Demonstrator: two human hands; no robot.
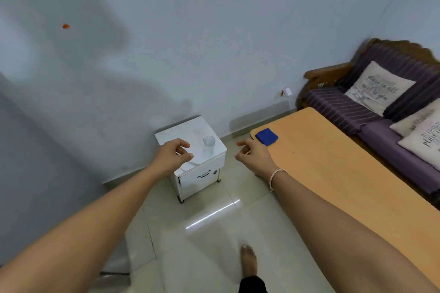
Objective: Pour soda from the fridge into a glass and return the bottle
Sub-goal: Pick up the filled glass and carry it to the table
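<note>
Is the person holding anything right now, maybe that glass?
Nothing is held. Both the left hand and right hand are loosely curled and empty; the glass stands untouched on the white cabinet.

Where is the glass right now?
In the head view, the glass stands upright near the right edge of the small white cabinet, between the left hand and the right hand; neither touches it.

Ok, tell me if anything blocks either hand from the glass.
Nothing visible does. The glass stands alone on the white cabinet. The left hand hovers just left of it, the right hand off to its right over the floor; both hold nothing.
</note>
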